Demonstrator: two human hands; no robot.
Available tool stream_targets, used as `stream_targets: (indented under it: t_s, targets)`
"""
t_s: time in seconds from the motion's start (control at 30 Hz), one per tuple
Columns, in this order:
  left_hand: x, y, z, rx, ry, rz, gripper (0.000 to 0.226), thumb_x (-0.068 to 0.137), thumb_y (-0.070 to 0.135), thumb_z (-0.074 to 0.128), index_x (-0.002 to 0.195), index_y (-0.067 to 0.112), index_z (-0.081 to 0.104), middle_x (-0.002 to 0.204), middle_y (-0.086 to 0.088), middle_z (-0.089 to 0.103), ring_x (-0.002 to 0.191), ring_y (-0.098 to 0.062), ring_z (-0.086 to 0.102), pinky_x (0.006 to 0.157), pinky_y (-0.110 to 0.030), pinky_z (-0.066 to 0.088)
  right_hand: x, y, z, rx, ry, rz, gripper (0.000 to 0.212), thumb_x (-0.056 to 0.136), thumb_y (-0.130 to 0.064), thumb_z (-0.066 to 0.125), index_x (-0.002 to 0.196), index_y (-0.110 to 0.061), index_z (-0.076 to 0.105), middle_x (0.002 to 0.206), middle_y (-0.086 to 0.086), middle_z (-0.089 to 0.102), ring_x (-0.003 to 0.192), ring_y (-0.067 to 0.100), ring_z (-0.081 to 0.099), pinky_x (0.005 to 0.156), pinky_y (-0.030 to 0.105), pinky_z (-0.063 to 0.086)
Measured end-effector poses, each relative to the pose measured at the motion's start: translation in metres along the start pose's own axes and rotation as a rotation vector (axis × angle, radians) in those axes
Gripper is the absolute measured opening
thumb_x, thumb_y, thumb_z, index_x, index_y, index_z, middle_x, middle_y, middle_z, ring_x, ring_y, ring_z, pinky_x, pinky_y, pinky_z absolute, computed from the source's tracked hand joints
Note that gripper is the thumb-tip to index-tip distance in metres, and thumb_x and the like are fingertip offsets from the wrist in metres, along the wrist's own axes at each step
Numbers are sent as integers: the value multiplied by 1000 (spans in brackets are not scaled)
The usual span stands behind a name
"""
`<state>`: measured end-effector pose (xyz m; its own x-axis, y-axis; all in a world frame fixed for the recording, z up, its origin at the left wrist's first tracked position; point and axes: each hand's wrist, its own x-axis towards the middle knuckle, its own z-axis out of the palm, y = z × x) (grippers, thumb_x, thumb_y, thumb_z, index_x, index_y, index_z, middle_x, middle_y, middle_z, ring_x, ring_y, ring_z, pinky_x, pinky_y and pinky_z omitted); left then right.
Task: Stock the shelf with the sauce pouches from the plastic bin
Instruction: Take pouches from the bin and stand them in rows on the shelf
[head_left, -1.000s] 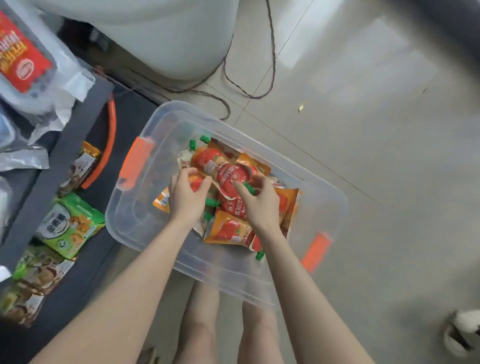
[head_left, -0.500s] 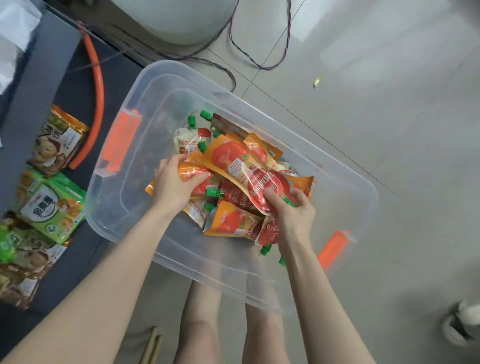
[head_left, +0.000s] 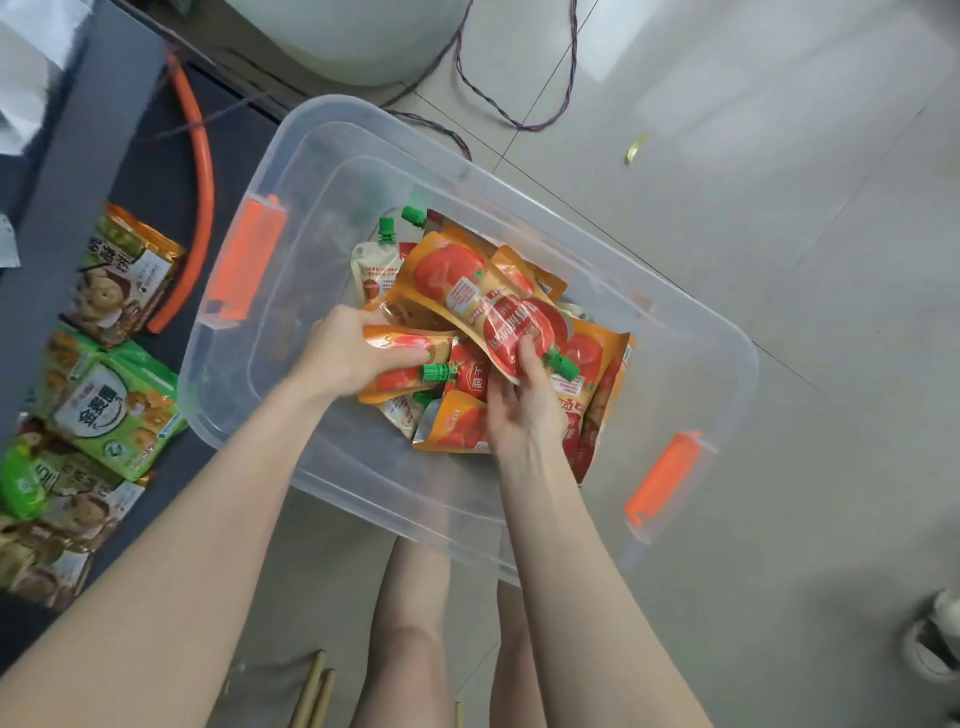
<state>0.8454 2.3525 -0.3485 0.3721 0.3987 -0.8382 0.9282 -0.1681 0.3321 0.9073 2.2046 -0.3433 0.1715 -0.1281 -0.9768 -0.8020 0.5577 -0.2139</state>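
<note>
Head view: grey tiled floor (head_left: 779, 208), plastic bin (head_left: 675, 312) beside a dark shelf (head_left: 156, 171) of snack bags (head_left: 114, 410). Inside the bin, the left hand (head_left: 343, 353) grips an orange pouch (head_left: 395, 343) and the right hand (head_left: 524, 410) pinches a red pouch (head_left: 478, 296), as half a second ago.

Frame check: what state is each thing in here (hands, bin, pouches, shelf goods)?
Plastic bin: lidless, on the floor, partly filled.
Loose pouches: heaped in the bin, visible green caps on.
Left hand: grips an orange pouch inside the bin.
Right hand: pinches the top pouch near its cap.
Top pouch: tilted across the heap, capped.
Snack bags: lying flat on the dark shelf.
</note>
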Motion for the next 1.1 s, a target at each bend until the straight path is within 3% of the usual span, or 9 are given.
stream_targets:
  t_s: [0.13, 0.27, 0.4, 0.5, 0.67, 0.73, 0.8, 0.9, 1.1]
  targets:
    - [-16, 7, -8, -10, 53, 46, 30, 72, 39, 76, 88, 14, 71, 78, -4, 68, 71, -15, 62, 58, -24, 44, -16, -5, 5, -113, -33, -81, 16, 80, 8, 66, 88, -4, 58, 88, 10, 67, 75, 20, 67, 68, 28, 58]
    - [-55, 7, -20, -7, 175, 85, 17, 77, 34, 73, 75, 20, 64, 61, 9, 57, 60, -10, 54, 51, -20, 34, -48, -19, -13, -233, -87, -191, 12, 80, 6, 67, 87, -3, 62, 66, 2, 71, 55, 11, 68, 47, 21, 52]
    - [-101, 6, -28, -15, 351, 69, 22, 78, 32, 71, 73, 13, 61, 66, -5, 59, 70, -25, 53, 57, -30, 32, -80, -38, -33, -416, -231, -400, 12, 80, 3, 67, 90, -3, 69, 76, 4, 71, 72, 11, 67, 62, 19, 51]
    - [-138, 8, -39, -185, 451, 51, 20, 76, 28, 74, 77, 12, 63, 71, -7, 61, 71, -25, 56, 60, -30, 36, -108, -57, -42, -584, -346, -529, 7, 79, -8, 71, 82, -13, 73, 85, 11, 68, 82, 20, 60, 76, 31, 47]
    - [-212, 19, -48, -589, 387, 81, 33, 69, 13, 80, 99, 12, 65, 90, -7, 69, 74, -16, 64, 72, -32, 51, -167, -91, -60, -643, -442, -634, 2, 79, -16, 73, 80, -17, 72, 77, 5, 68, 74, 19, 62, 72, 31, 51]
    - [-246, 24, -49, -727, 276, 103, 38, 71, 5, 77, 106, 9, 65, 89, -5, 71, 72, -14, 68, 66, -28, 55, -195, -99, -64, -653, -511, -615, 6, 85, -14, 68, 79, -14, 70, 76, 4, 68, 73, 17, 64, 71, 31, 54]
    - [-286, 28, -50, -852, 147, 153, 29, 74, 0, 70, 102, 8, 66, 87, -4, 73, 69, -11, 69, 62, -25, 58, -227, -103, -68, -714, -577, -596, 8, 87, -16, 64, 81, -10, 67, 75, 3, 69, 69, 13, 65, 68, 29, 55]
    - [-340, 28, -54, -999, 24, 222, 28, 73, 3, 65, 100, 11, 66, 96, -8, 73, 82, -18, 70, 76, -34, 58, -271, -106, -69, -885, -695, -619, 18, 88, -26, 64, 93, -9, 69, 85, 7, 73, 77, 18, 69, 73, 34, 57]
    - [-443, 21, -67, -1172, 73, 351, 44, 74, 12, 66, 117, 13, 57, 109, -9, 70, 98, -25, 67, 83, -41, 56, -372, -84, -72, -1094, -924, -680, 20, 93, -33, 55, 100, -15, 63, 93, 9, 73, 83, 22, 70, 76, 35, 58]
